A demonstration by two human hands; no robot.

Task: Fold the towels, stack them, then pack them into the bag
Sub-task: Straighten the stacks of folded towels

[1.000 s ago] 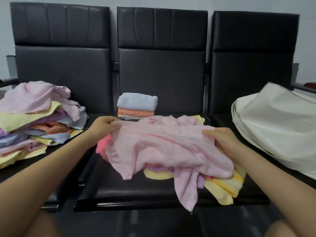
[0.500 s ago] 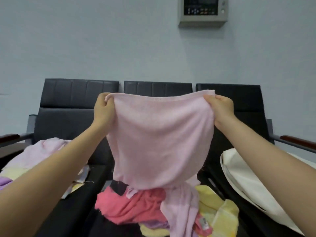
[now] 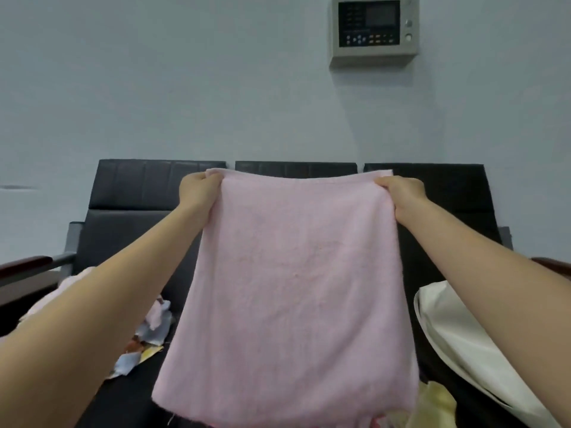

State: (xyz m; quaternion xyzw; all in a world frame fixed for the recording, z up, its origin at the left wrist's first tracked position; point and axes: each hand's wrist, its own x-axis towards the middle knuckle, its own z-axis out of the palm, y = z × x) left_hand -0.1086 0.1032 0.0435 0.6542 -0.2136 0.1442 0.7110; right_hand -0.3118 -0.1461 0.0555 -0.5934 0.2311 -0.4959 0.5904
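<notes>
Towels are seen in several places, and one pink towel (image 3: 293,291) is held up spread flat in the middle of the view, hanging free in front of the black seats (image 3: 133,193). Its top corners are gripped, the corner at 11 o'clock by the left hand (image 3: 197,189) and the corner at 1 o'clock by the right hand (image 3: 401,196), with fingers curled round the upper hem in both cases. The hem is stretched nearly level between the two hands, just below the tops of the seat backs. A heap of unfolded towels (image 3: 145,338), in pale pink, blue and yellow, is partly hidden behind the left forearm at 8 o'clock. A yellow towel (image 3: 435,406) is glimpsed past the lower edge at 5 o'clock. The cream bag (image 3: 457,350) is laid on the seat at 4 o'clock, beside the right forearm. A control panel (image 3: 374,29) is mounted on the wall at 1 o'clock, well above the seats.
</notes>
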